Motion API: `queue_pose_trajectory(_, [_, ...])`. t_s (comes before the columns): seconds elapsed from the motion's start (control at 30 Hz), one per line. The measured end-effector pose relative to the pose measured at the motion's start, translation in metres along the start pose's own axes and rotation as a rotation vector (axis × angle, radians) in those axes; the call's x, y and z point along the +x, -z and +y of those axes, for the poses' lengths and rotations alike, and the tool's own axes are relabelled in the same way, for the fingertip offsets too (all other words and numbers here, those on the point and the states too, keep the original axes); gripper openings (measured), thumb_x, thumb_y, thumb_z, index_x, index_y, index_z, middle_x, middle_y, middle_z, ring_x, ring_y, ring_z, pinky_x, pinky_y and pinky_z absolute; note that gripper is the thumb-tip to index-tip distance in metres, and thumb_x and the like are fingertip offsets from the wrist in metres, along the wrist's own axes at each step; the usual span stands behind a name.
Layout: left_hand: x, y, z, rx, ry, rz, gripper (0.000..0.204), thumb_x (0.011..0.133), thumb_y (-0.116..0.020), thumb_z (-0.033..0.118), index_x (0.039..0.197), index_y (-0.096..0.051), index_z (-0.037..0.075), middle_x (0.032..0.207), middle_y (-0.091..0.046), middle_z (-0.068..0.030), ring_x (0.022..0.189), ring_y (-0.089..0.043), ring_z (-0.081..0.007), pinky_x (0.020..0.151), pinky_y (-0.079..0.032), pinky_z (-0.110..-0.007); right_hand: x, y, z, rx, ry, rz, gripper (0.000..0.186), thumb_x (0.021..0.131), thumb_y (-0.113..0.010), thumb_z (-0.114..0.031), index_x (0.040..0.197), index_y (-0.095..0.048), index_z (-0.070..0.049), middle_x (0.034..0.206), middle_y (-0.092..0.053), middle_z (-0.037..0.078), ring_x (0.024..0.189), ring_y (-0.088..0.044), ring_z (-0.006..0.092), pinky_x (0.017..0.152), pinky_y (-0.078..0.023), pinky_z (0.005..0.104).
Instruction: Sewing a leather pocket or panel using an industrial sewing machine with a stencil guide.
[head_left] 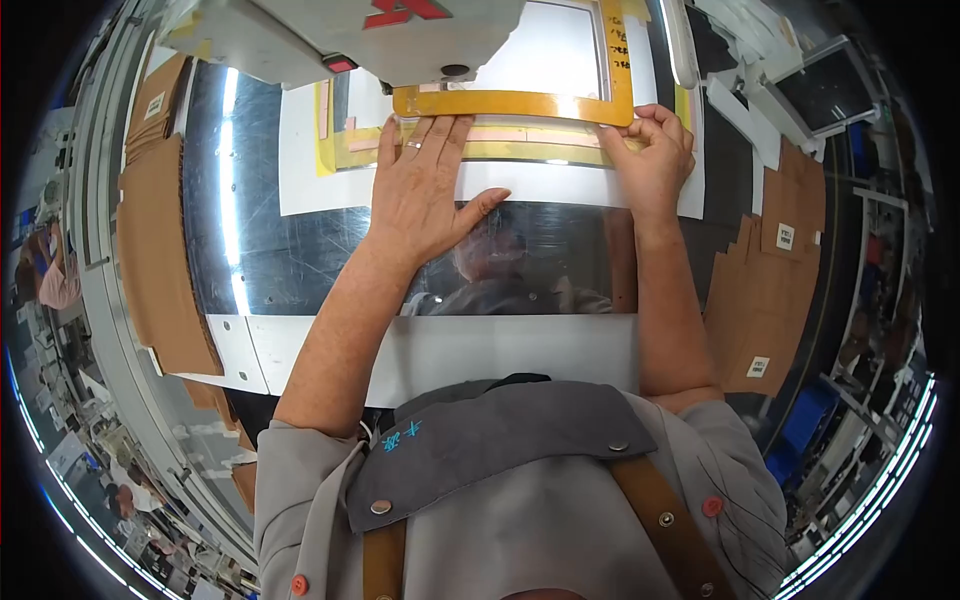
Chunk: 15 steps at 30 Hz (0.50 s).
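My left hand (425, 185) lies spread, palm down, its fingertips at the lower edge of the yellow rectangular frame (515, 105) and its thumb out to the right. My right hand (652, 160) has curled fingers gripping that frame's lower right corner. The frame has dark handwriting on its right side and surrounds a white inner panel. Below it, a translucent yellow border (500, 150) with pale pink strips lies on a white sheet (330, 200), over a shiny metal plate (540, 260).
A white machine head (450, 30) with a red mark overhangs the work. Brown cardboard pieces line the left (150, 250) and right (760, 310) sides. A dark screen (815, 85) stands at upper right, a blue bin (805, 420) at lower right. Another person (60, 280) is small at far left.
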<state>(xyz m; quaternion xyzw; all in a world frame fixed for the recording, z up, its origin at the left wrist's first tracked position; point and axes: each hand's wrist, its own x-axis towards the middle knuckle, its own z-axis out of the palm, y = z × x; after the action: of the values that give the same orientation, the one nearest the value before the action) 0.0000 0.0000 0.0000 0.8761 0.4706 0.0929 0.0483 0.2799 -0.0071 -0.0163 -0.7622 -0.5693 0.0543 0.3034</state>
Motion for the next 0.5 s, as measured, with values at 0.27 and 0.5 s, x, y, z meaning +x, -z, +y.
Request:
queue_pose_trajectory(0.27, [0.005, -0.004, 0.001, 0.057, 0.019, 0.052, 0.095, 0.094, -0.040, 0.077, 0.148, -0.048, -0.002, 0.145, -0.054, -0.0221, 0.141, -0.048, -0.0355, 0.124, -0.010, -0.059, 0.004, -0.003, -0.001, -0.067, 0.050, 0.053, 0.022, 0.073, -0.083, -0.028, 0.081, -0.076, -0.010, 0.119, -0.062, -0.001, 0.120, -0.050, 0.0248, 0.104, -0.034, 0.0464])
queue_pose_trajectory(0.5, [0.010, 0.000, 0.003, 0.094, 0.049, -0.064, 0.096, 0.096, -0.038, 0.076, 0.151, -0.042, -0.002, 0.148, -0.051, -0.0225, 0.142, -0.045, -0.0372, 0.124, -0.009, -0.059, 0.002, -0.006, -0.008, -0.062, 0.068, 0.050, 0.028, 0.078, -0.079, -0.021, 0.099, -0.072, -0.003, 0.119, -0.060, 0.004, 0.119, -0.052, 0.0265, 0.102, -0.035, 0.0479])
